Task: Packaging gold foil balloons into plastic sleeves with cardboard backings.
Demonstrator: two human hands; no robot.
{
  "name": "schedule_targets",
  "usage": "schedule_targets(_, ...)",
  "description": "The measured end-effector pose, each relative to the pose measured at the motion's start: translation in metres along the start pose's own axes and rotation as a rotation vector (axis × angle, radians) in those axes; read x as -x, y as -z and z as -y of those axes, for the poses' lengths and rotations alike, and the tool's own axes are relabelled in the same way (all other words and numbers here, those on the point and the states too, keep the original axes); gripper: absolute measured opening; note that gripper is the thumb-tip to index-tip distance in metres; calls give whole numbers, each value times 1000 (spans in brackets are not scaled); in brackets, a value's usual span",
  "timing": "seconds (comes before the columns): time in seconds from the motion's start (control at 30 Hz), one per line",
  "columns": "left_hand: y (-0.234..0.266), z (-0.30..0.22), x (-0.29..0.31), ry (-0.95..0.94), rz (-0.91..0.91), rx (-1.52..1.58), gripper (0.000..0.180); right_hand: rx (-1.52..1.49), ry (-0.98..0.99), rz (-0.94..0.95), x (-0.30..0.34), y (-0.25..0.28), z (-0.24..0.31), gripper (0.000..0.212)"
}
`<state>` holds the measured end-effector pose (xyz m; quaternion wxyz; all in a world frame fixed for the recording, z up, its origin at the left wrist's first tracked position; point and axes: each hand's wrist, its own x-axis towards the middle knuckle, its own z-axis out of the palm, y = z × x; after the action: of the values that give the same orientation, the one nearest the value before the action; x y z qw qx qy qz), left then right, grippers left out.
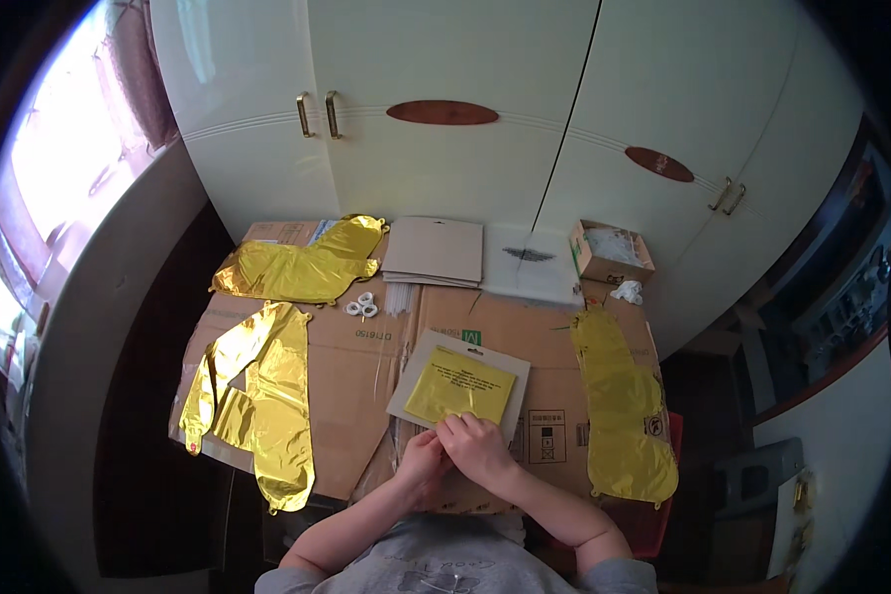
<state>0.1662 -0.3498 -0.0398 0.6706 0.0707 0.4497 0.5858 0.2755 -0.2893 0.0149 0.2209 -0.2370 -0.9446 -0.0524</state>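
Note:
A yellow folded foil piece with dark printing lies on a pale grey card (517,381), together looking like a flat hang-hole packet. Over its lower edge my right hand (477,451) is closed, its fingers pinching at the edge. My left hand (424,459) is closed just beside it, fingertips meeting the right hand's; what it grips is hidden. Flat, uninflated gold foil balloons lie around: one at the far left (302,267), one nearer on the left (279,406), and one along the right side (624,416).
Brown cardboard (351,366) covers the work surface. At the back are a stack of grey cards (434,249), clear plastic sleeves (535,259) and a small box of plastic film (614,267). White rolls (363,305) sit left of centre; crumpled white paper (627,291) lies right. Cabinets stand behind.

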Motion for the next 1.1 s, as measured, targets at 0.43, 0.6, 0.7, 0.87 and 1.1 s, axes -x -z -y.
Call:
schedule_targets(0.43,34,-37,40,216,134,102,37,-75,-61,-34,29,-6,-19,26)
schedule_targets(0.6,27,-39,37,210,136,197,41,-69,-74,-33,33,-10,-22,26)
schedule_targets(0.7,24,-37,35,210,148,257,41,-79,-47,-32,34,-11,-27,26)
schedule_targets(0.87,26,-27,26,247,240,403,37,-101,-28,-55,36,-11,-32,23)
schedule_targets(1.1,19,-23,16,279,308,345,36,-95,-20,-37,40,-9,-35,25)
